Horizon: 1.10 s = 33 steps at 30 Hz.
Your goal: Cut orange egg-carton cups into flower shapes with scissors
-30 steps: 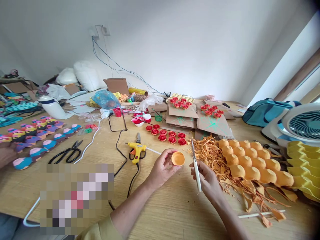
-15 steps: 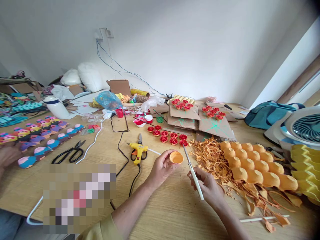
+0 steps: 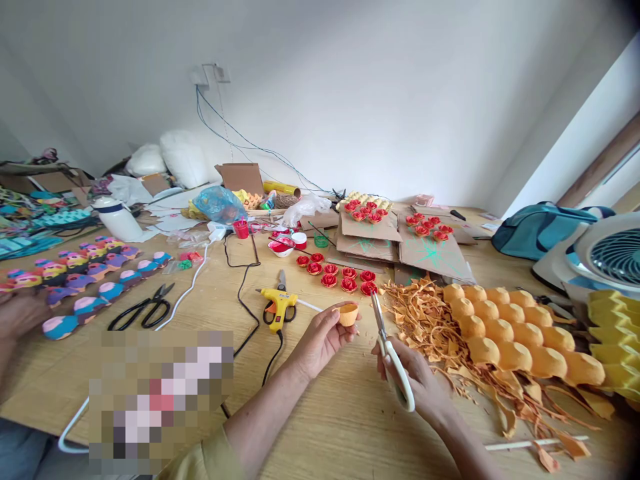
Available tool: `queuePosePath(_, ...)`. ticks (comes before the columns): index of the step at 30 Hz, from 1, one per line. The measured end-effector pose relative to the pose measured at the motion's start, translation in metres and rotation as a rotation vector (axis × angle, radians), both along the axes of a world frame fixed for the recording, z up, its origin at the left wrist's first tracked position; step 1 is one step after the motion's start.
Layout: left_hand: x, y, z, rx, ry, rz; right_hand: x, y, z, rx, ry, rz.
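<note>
Between the thumb and fingers of my left hand is a small orange egg-carton cup, its side turned toward me. My right hand grips white-handled scissors with the blades pointing up and away. The blades stand a little to the right of the cup, apart from it. Beyond my hands, red paper-pulp roses lie in rows. A heap of orange trimmings lies right of the scissors, beside orange egg-carton cups set out in rows.
A yellow glue gun with a black cord lies left of my hands. Black scissors and painted carton strips are farther left, near another person's hand. Cardboard sheets with roses stand behind; a fan is at right.
My left hand has tilted the cup, so its side shows more than its inside. The scissors in my right hand have turned, and their handle loops now show wider.
</note>
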<state>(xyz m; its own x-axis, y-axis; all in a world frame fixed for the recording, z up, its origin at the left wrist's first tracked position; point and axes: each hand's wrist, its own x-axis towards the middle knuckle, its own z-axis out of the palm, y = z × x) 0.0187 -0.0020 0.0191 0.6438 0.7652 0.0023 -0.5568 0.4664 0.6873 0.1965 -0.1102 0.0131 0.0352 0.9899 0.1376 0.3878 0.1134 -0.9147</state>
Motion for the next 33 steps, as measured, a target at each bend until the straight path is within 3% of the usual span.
queuePosePath(7, -0.001, 0.003, -0.001, -0.143, -0.07, -0.098, -0.001, 0.0, -0.002, -0.034, 0.058, -0.009)
queuePosePath(12, -0.001, 0.003, -0.001, -0.072, -0.064, -0.063, 0.0, 0.0, -0.003, -0.047, 0.098, -0.046)
queuePosePath(17, -0.001, 0.0, 0.0, 0.061, -0.003, -0.026, 0.002, -0.002, -0.005, -0.14, 0.272, 0.096)
queuePosePath(23, 0.0, -0.006, 0.002, 0.07, -0.045, -0.115, -0.002, -0.007, -0.008, -0.268, 0.57, 0.215)
queuePosePath(27, 0.001, -0.008, 0.003, 0.15, 0.043, -0.141, -0.002, -0.002, -0.008, -0.192, 0.599, 0.143)
queuePosePath(33, 0.004, -0.008, 0.002, 0.266, 0.163, 0.006, 0.003, 0.004, -0.012, -0.071, 0.53, -0.018)
